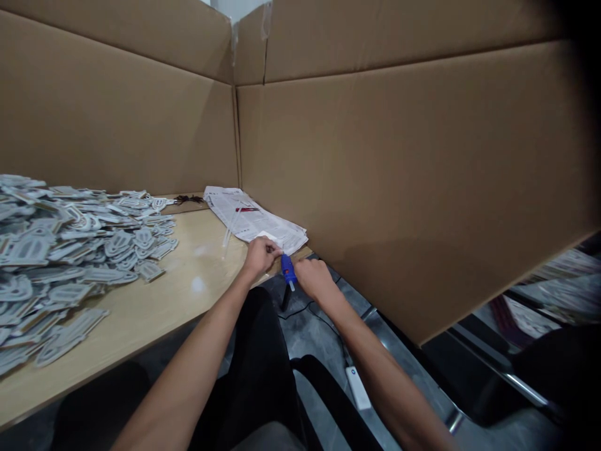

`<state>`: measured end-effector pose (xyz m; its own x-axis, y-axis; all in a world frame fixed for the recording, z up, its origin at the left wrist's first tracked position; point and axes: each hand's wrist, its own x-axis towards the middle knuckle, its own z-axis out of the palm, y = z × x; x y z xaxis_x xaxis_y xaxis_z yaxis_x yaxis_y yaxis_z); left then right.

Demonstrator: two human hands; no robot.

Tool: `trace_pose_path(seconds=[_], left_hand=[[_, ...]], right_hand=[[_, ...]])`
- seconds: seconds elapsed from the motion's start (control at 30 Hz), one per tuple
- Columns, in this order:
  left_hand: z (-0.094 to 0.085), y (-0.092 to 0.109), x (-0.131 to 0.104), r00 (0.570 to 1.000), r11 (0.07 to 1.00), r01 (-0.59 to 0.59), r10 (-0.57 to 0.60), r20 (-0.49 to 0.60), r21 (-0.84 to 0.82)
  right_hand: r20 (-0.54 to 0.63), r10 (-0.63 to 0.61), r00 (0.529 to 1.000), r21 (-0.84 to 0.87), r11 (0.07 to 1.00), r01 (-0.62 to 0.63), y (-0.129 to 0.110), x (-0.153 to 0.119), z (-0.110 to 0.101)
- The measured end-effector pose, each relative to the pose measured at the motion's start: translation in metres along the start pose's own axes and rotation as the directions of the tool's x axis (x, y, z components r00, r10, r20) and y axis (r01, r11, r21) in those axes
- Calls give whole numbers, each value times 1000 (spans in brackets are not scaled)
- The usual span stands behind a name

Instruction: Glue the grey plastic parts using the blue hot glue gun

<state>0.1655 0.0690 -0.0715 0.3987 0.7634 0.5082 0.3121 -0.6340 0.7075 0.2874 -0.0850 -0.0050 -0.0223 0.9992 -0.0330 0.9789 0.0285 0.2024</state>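
Note:
My right hand is closed beside a blue hot glue gun and appears to grip it at the table's front edge. The gun's nozzle points away from me, and a pale glue stick pokes out of its back end. Just left of the nozzle, my left hand is closed in a pinch; what its fingers hold is mostly hidden. A small white piece shows behind that hand. Both hands are by the near corner of the printed newspaper sheets.
Many flat grey-white cutout pieces are heaped on the left of the wooden table. A red-handled tool and clear glue sticks lie by the newspaper. Tall cardboard walls enclose the back and right. A white power strip is below.

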Motion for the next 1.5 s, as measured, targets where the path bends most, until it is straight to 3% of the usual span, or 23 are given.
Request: trace_pose_path(seconds=[0.5, 0.57, 0.63, 0.7, 0.8, 0.9, 1.0, 1.13, 1.37, 1.5], left_hand=[[-2, 3, -2, 1000, 999, 5, -6, 12, 32], [-1, 3, -2, 1000, 1000, 7, -7, 6, 27], [-1, 3, -2, 1000, 1000, 3, -3, 5, 14], [-2, 3, -2, 1000, 1000, -11, 11, 5, 5], [-3, 4, -3, 1000, 1000, -26, 26, -8, 4], [-5, 5, -4, 999, 999, -28, 29, -16, 22], [-6, 6, -5, 999, 999, -27, 28, -20, 36], [-4, 6, -4, 1000, 1000, 7, -6, -23, 15], [-3, 5, -1, 1000, 1000, 12, -12, -8, 4], [-4, 6, -2, 1000, 1000, 9, -9, -10, 3]], right_hand=[[-101, -15, 995, 35, 999, 19, 4, -5, 11], [-126, -16, 992, 106, 994, 29, 8, -8, 14], [-180, -12, 984, 290, 955, 65, 14, -10, 18], [-222, -11, 975, 562, 816, 137, 23, -13, 21], [-221, -58, 974, 881, 416, 224, 33, -18, 20], [-220, -156, 963, 970, 73, 234, 36, -25, 12], [-261, -229, 938, 962, -138, 235, 36, -33, 5], [-322, -259, 911, 925, -293, 244, 36, -39, 2], [-373, -302, 877, 889, -386, 244, 34, -44, 2], [-428, -312, 848, 840, -484, 245, 32, -46, 1]])
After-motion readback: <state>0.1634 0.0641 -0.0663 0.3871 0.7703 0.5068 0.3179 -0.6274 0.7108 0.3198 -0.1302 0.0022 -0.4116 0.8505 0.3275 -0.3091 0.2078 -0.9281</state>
